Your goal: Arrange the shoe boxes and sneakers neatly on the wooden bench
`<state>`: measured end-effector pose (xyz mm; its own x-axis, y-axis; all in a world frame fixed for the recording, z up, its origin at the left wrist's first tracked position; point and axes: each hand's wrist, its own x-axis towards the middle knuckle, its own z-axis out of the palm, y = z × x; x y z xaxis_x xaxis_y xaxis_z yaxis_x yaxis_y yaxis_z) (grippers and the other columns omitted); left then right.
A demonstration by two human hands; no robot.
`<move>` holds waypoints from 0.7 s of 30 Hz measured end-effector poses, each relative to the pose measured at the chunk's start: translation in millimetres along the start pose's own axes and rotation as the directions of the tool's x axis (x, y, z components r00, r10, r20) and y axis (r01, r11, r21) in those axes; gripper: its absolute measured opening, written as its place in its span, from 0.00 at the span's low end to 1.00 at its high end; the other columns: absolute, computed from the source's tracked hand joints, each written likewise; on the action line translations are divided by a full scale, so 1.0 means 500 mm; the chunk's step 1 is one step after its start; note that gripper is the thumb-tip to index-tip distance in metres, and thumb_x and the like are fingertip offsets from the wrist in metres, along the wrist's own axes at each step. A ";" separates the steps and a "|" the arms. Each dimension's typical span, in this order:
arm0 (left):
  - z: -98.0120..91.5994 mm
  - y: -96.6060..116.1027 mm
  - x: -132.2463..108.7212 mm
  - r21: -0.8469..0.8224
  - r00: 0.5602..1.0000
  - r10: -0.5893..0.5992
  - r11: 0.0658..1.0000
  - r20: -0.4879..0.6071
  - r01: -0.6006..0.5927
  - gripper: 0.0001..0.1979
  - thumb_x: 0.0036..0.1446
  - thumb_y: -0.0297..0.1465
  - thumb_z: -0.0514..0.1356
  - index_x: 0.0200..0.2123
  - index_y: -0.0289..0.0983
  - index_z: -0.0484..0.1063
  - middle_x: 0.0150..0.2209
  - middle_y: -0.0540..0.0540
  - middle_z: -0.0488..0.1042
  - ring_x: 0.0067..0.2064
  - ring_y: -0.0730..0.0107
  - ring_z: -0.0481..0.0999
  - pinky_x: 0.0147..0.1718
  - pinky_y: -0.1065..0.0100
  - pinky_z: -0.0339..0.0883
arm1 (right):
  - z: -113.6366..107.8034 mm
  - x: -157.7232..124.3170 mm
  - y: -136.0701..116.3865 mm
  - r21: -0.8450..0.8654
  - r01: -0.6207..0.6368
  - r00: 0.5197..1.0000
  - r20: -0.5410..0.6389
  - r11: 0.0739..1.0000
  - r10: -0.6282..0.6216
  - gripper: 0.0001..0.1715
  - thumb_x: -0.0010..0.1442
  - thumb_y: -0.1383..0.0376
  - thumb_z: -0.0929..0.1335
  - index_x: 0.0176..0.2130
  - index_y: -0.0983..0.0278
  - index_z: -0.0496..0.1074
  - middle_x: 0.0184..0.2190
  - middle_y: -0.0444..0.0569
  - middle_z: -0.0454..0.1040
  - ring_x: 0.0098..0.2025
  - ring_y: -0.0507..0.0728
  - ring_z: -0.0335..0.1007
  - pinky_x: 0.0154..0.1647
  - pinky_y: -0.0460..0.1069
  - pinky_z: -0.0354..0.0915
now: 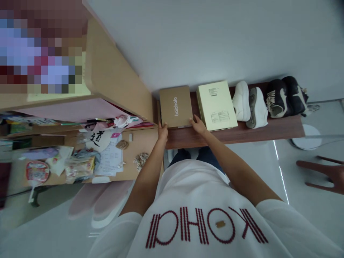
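Note:
A brown cardboard shoe box [175, 106] with white lettering sits on a dark wooden bench [242, 133] against the wall. My left hand [162, 130] grips the box's near left corner, fingers curled on its edge. My right hand [198, 125] holds the near right corner in the same way. Right beside the brown box lies a pale yellow box [216, 104] with a printed label.
On the bench to the right stand a pair of white sneakers [249, 103] and a pair of black sneakers [285, 95]. A light wooden cabinet [113, 77] with cluttered shelves stands at the left. Pink slippers [99, 202] lie on the floor; a stool's legs [322, 173] show at right.

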<state>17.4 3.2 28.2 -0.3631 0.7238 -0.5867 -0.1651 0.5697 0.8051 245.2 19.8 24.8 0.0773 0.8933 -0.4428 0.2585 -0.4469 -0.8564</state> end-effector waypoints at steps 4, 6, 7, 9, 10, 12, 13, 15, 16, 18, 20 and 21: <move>-0.003 0.018 -0.032 0.269 0.943 0.262 0.941 -0.203 -0.204 0.35 0.68 0.37 0.61 0.73 0.39 0.55 0.77 0.37 0.52 0.79 0.62 0.46 0.75 0.63 0.38 | -0.070 -0.054 -0.004 -0.016 0.176 0.983 -0.055 0.984 -0.176 0.51 0.56 0.32 0.70 0.65 0.62 0.72 0.68 0.59 0.69 0.71 0.69 0.62 0.74 0.64 0.56; 0.014 0.033 -0.057 0.304 0.912 0.376 0.899 -0.164 -0.316 0.33 0.68 0.37 0.61 0.72 0.40 0.57 0.76 0.38 0.54 0.79 0.61 0.46 0.75 0.63 0.36 | -0.116 -0.073 -0.006 -0.003 0.221 0.970 -0.101 0.975 -0.220 0.49 0.57 0.32 0.69 0.64 0.59 0.73 0.66 0.57 0.71 0.69 0.68 0.65 0.71 0.64 0.62; 0.030 0.041 -0.071 0.298 0.898 0.422 0.880 -0.126 -0.371 0.31 0.68 0.37 0.61 0.71 0.41 0.58 0.76 0.39 0.55 0.78 0.61 0.47 0.75 0.63 0.36 | -0.140 -0.078 -0.008 -0.002 0.234 0.964 -0.128 0.972 -0.233 0.48 0.57 0.32 0.69 0.63 0.59 0.73 0.66 0.57 0.72 0.68 0.68 0.66 0.69 0.63 0.64; 0.076 0.053 -0.100 0.257 0.880 0.474 0.855 -0.038 -0.450 0.29 0.68 0.37 0.61 0.69 0.43 0.61 0.75 0.40 0.57 0.78 0.61 0.49 0.75 0.62 0.38 | -0.189 -0.079 -0.013 -0.014 0.253 0.952 -0.177 0.967 -0.251 0.47 0.57 0.32 0.68 0.61 0.59 0.74 0.64 0.58 0.73 0.66 0.69 0.67 0.67 0.64 0.67; 0.105 0.057 -0.114 0.228 0.876 0.482 0.853 0.002 -0.470 0.28 0.68 0.38 0.62 0.68 0.43 0.63 0.74 0.40 0.59 0.77 0.60 0.51 0.75 0.62 0.40 | -0.213 -0.076 -0.016 -0.026 0.258 0.946 -0.195 0.966 -0.258 0.46 0.57 0.32 0.68 0.60 0.59 0.75 0.63 0.58 0.74 0.65 0.69 0.68 0.66 0.65 0.67; 0.166 0.058 -0.138 0.165 0.883 0.464 0.868 0.064 -0.468 0.26 0.67 0.38 0.63 0.66 0.43 0.66 0.72 0.40 0.62 0.76 0.59 0.54 0.74 0.61 0.44 | -0.259 -0.064 -0.019 -0.054 0.260 0.940 -0.213 0.964 -0.265 0.45 0.58 0.32 0.68 0.59 0.60 0.75 0.61 0.59 0.75 0.65 0.70 0.68 0.64 0.67 0.68; 0.198 0.055 -0.146 0.135 0.894 0.439 0.884 0.087 -0.447 0.25 0.66 0.39 0.63 0.65 0.44 0.67 0.72 0.40 0.63 0.76 0.58 0.55 0.74 0.61 0.45 | -0.282 -0.056 -0.018 -0.068 0.257 0.940 -0.213 0.964 -0.266 0.45 0.58 0.32 0.68 0.59 0.60 0.75 0.61 0.59 0.75 0.65 0.70 0.68 0.63 0.67 0.69; 0.259 0.041 -0.155 0.082 0.921 0.374 0.920 0.111 -0.383 0.26 0.65 0.40 0.65 0.64 0.45 0.69 0.71 0.41 0.64 0.76 0.56 0.55 0.74 0.59 0.46 | -0.325 -0.036 -0.014 -0.100 0.249 0.942 -0.208 0.963 -0.265 0.43 0.60 0.34 0.67 0.60 0.60 0.74 0.62 0.60 0.74 0.65 0.71 0.67 0.64 0.68 0.68; 0.287 0.030 -0.157 0.059 0.933 0.342 0.935 0.112 -0.350 0.27 0.64 0.40 0.66 0.64 0.45 0.68 0.72 0.42 0.64 0.76 0.55 0.55 0.74 0.59 0.46 | -0.346 -0.025 -0.010 -0.121 0.244 0.942 -0.205 0.962 -0.265 0.42 0.61 0.35 0.67 0.60 0.61 0.74 0.62 0.60 0.73 0.66 0.71 0.66 0.65 0.69 0.67; 0.336 0.006 -0.158 0.031 0.953 0.285 0.957 0.104 -0.290 0.30 0.63 0.41 0.67 0.66 0.45 0.67 0.73 0.41 0.62 0.76 0.55 0.55 0.74 0.58 0.47 | -0.383 -0.001 0.000 -0.173 0.244 0.941 -0.197 0.954 -0.276 0.40 0.62 0.38 0.67 0.60 0.61 0.74 0.62 0.61 0.73 0.66 0.71 0.66 0.68 0.69 0.63; 0.374 -0.016 -0.157 0.032 0.963 0.252 0.966 0.096 -0.256 0.32 0.63 0.40 0.67 0.68 0.45 0.64 0.74 0.40 0.60 0.76 0.55 0.55 0.74 0.58 0.46 | -0.411 0.021 0.011 -0.224 0.253 0.937 -0.186 0.941 -0.296 0.39 0.62 0.42 0.68 0.61 0.63 0.73 0.62 0.62 0.73 0.66 0.71 0.66 0.72 0.68 0.58; 0.388 -0.025 -0.157 0.042 0.965 0.242 0.968 0.098 -0.247 0.32 0.64 0.39 0.66 0.68 0.45 0.64 0.74 0.40 0.60 0.76 0.56 0.55 0.74 0.58 0.46 | -0.421 0.031 0.016 -0.243 0.257 0.936 -0.177 0.935 -0.303 0.39 0.62 0.43 0.68 0.61 0.65 0.73 0.62 0.63 0.72 0.67 0.71 0.65 0.74 0.68 0.56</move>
<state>226.0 14.8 47.1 -0.3006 0.8748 -0.3800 -0.0316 0.3890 0.9207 451.3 40.1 66.9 0.1640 0.9805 -0.1081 0.4952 -0.1766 -0.8506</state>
